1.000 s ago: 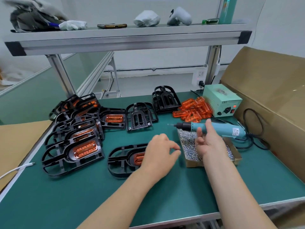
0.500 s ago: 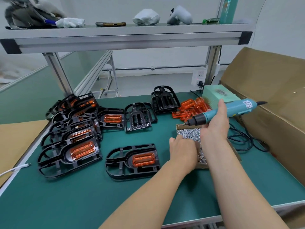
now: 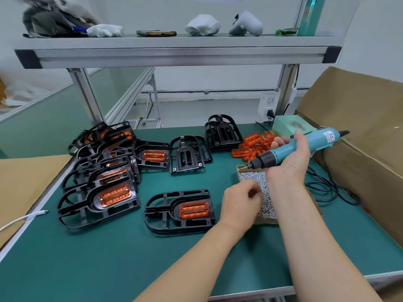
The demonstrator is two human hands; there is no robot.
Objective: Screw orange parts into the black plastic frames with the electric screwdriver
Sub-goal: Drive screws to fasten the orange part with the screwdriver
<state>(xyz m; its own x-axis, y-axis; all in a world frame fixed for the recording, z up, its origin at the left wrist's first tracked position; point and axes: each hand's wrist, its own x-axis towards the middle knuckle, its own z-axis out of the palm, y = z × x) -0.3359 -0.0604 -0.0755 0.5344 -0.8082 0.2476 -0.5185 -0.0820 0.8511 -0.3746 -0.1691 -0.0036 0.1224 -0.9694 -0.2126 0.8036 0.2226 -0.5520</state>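
green mat [image 3: 109,258], right hand [image 3: 290,162] gripping electric screwdriver [image 3: 320,137], left hand [image 3: 237,203] in screws [image 3: 250,176], hold unclear

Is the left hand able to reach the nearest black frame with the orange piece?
Probably yes. The left hand is over the box of screws, right beside that frame, with only bare green mat between them.

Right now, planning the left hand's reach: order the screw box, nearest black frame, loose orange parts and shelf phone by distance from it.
From the left hand:
1. screw box, under its fingers.
2. black frame, just left.
3. loose orange parts, farther back.
4. phone, on the shelf.
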